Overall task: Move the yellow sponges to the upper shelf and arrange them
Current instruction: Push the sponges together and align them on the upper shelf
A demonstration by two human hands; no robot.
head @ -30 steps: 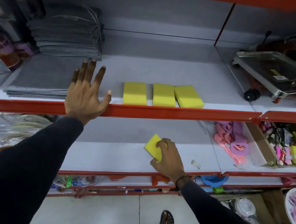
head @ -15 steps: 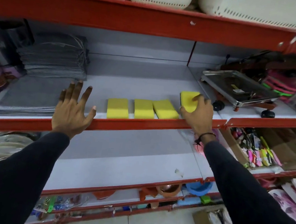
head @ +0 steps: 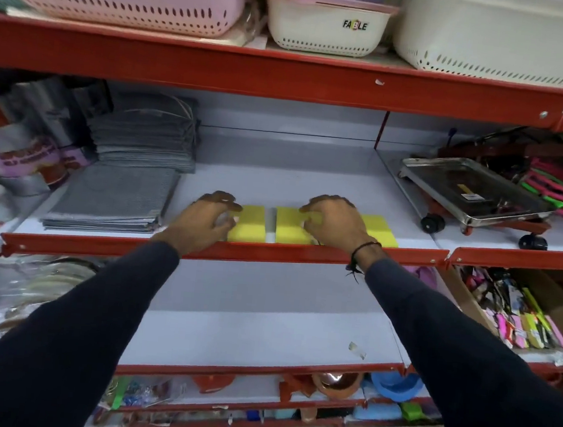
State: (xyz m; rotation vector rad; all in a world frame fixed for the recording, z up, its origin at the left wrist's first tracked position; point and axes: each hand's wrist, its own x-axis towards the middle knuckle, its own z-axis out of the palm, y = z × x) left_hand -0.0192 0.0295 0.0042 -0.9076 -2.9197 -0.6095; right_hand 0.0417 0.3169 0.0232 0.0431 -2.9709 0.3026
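Our left hand (head: 205,218) curls loosely against the leftmost yellow rectangular foam sponge (head: 248,224); our right hand (head: 336,220) rests, fingers bent, atop the neighbouring sponges (head: 289,228) on the red-edged white shelf (head: 407,251).

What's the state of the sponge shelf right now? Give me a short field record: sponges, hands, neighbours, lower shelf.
sponges: yellow sponges in a row at the front edge of the upper shelf; a narrow gap shows between the two leftmost
count: three blocks visible, more may be hidden under the right hand
left hand: fingers curled at the left end of the row
right hand: resting over the middle of the row
left neighbour: grey mats, stacked
right neighbour: metal tray on wheels
lower shelf: no sponges visible
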